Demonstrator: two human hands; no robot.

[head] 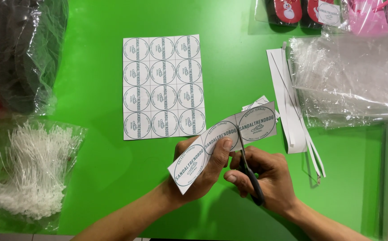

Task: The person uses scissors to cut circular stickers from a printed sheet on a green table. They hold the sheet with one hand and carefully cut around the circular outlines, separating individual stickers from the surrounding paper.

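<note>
While our left hand (203, 172) pinches the strip of 3 round labels (224, 142) above the green table (95, 89), our right hand (265, 180) is closed around the black-handled scissors (250, 172), their blades meeting the strip's lower edge between the middle and end labels. We judge a clean cut needs the strip held taut and the blades kept on the line between circles. The sheet of 12 labels (163, 87) lies flat beyond. At left, a clear bag (31, 172) holds white plastic tag fasteners; at right, clear bags (350, 76) lie stacked beside white paper offcuts (292, 107).
</note>
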